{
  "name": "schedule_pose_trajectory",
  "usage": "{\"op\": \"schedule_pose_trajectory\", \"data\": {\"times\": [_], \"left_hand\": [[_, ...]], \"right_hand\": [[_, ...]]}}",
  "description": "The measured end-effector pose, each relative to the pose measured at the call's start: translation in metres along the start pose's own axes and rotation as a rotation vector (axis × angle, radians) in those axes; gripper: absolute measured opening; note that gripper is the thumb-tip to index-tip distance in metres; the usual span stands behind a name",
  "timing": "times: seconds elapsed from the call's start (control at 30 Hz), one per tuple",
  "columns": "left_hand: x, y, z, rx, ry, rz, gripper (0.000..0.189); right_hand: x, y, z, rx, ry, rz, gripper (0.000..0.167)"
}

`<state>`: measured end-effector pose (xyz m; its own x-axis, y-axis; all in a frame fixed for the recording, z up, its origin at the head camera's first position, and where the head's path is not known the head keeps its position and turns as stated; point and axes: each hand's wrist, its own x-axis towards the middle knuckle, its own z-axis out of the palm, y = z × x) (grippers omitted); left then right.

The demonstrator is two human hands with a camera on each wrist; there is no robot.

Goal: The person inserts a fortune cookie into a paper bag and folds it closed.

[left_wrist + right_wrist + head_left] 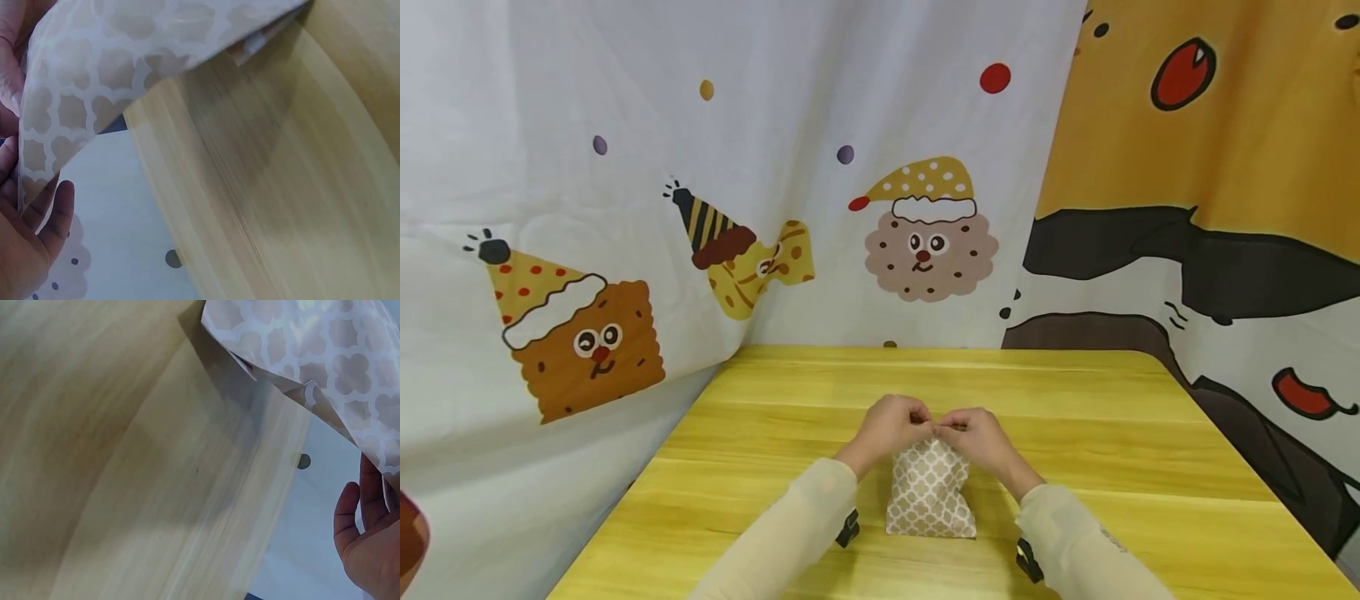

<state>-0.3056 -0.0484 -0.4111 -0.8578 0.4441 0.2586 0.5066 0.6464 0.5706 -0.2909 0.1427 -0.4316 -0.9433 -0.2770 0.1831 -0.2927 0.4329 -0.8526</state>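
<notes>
A beige paper bag (929,492) with a white lattice pattern stands upright on the table, its bottom edge toward me. My left hand (887,428) pinches the left part of its top edge. On the other side, my right hand (983,440) pinches the same edge, the fingertips of both hands nearly meeting. From the left wrist, the bag's side (112,69) looks creased, with the left hand (28,250) at its top. The right wrist view has the bag's folded side (325,356) above the right hand (375,550). Whether the top is folded over is hidden by the fingers.
The bag is on a yellow wood-grain table (737,508). Behind the table and along its left hangs a white curtain (820,75) with cartoon figures. An orange and dark printed curtain (1120,158) hangs at the right.
</notes>
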Motion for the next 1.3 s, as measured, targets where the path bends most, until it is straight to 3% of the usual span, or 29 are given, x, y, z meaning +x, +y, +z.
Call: {"op": "schedule_pose_trajectory", "data": {"times": [0.2, 0.47, 0.87, 0.97, 1.13, 1.2, 1.3], "left_hand": [[-0.005, -0.003, -0.001, 0.072, 0.000, 0.000, 0.013], [-0.018, -0.018, -0.008, 0.108, 0.085, -0.027, 0.010], [-0.033, -0.033, -0.016, -0.045, 0.157, -0.118, 0.010], [-0.033, -0.035, -0.011, -0.162, 0.159, -0.162, 0.012], [-0.030, -0.026, 0.007, -0.441, 0.072, -0.245, 0.024], [-0.028, -0.022, 0.012, -0.483, 0.069, -0.247, 0.020], [-0.024, -0.018, 0.012, -0.492, 0.117, -0.221, 0.012]], "right_hand": [[-0.004, -0.001, 0.000, -0.020, 0.024, 0.003, 0.012], [-0.010, 0.005, -0.005, -0.036, 0.085, 0.048, 0.008], [-0.010, 0.001, -0.006, -0.063, 0.095, 0.069, 0.007], [-0.010, 0.003, -0.006, -0.070, 0.111, 0.059, 0.008], [-0.009, 0.004, 0.000, -0.039, 0.088, 0.050, 0.009], [-0.007, 0.004, 0.002, -0.025, 0.092, 0.066, 0.008], [-0.003, 0.001, 0.002, -0.024, 0.116, 0.085, 0.009]]}}
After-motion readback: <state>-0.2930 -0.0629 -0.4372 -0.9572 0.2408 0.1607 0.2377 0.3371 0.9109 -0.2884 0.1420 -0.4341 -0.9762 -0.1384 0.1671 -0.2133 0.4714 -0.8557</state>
